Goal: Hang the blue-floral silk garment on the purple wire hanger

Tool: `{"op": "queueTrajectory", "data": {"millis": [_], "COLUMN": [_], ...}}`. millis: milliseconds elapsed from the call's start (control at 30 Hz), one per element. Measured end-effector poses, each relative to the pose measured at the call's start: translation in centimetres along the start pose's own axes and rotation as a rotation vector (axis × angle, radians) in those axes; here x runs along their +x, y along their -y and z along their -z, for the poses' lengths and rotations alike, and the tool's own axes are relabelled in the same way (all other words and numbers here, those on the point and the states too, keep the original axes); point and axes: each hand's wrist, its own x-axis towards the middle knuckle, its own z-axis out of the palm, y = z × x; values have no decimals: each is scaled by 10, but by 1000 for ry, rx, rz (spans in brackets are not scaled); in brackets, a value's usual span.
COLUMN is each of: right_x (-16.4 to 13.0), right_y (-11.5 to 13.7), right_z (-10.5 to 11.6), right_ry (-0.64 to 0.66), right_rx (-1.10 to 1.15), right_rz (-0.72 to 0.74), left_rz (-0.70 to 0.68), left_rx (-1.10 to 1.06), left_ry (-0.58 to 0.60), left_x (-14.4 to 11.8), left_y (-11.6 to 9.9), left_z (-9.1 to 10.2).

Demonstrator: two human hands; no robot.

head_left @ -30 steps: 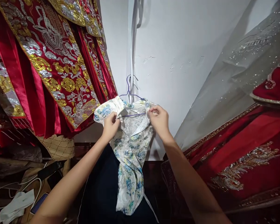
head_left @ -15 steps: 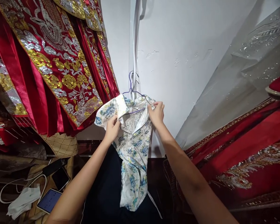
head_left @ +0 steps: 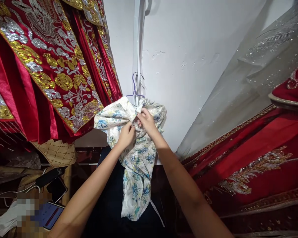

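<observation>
So, left to right. The left hand [head_left: 126, 135] has its thumb and fingers pinching the front edge of the floral garment [head_left: 136, 165], just below the folded collar. Right beside it, the right hand [head_left: 147, 123] pinches the other edge, a bit higher. The garment hangs between the forearms on a purple hanger [head_left: 134, 86], against the white wall [head_left: 188, 89].

For working the neckline like this, I'd pinch lightly right at the edges, get both sides level and pull gently, since a hard tug could probably skew it on that skinny hanger.

Materials: far left is shiny red satin with dense gold and silver embroidery, an ornate red garment [head_left: 64, 79], with tan quilted cloth [head_left: 54, 152] under it. The floral one looks thin and creased, white with blue and yellow-green blooms, bunched and tapering down. Then there's sheer, sparkly tulle [head_left: 268, 56] slanting down, and lower right a deep red beaded garment [head_left: 263, 175] with a feather-shaped motif.
</observation>
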Motion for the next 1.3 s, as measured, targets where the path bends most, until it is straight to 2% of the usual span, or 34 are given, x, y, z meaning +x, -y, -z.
{"op": "queueTrajectory", "data": {"millis": [67, 133, 233, 333, 433, 533, 600, 700, 767, 833, 967, 1033, 1200, 1300], "right_x": [-25, -51, -80, -86, -84, -96, -114, -147, -166, -177, -185, -186, -188, -189], "right_y": [-13, -33, -65, -88, -99, -104, -104, -94, -82, -67, -39, -30, -19, -17], "right_z": [5, 7, -4, -18, -25, -25, -26, -29, -30, -30, -27, -26, -25, -26], "right_ry": [-183, -322, -286, -219, -194, -183, -188, -238, -274, -285, -293, -252, -77, -116], "right_rx": [-50, -180, -243, -262, -274, -257, -222, -157, -122, -91, -12, 48, 104, 34], "right_rz": [-52, -188, -317, -399, -460, -495, -513, -520, -498, -449, -370, -340, -314, -291], "left_rz": [30, 67, 95, 97, 103, 130, 170, 257, 294, 298, 240, 231, 298, 301], "left_rx": [-40, -91, -129, -142, -156, -184, -260, -362, -363, -335, -235, -184, -156, -157], "left_ry": [-50, -132, -189, -197, -156, -159, -176, -121, -62, -14, -58, -81, -197, -236], "left_x": [-11, -25, -42, -50, -53, -61, -76, -109, -132, -146, -147, -145, -155, -163], "left_y": [9, 19, 27, 24, 19, 26, 37, 50, 49, 38, 8, -1, 6, 13], "left_z": [-3, -5, -8, -7, 0, 9, 11, 2, -10, -21, -28, -27, -29, -32]}}
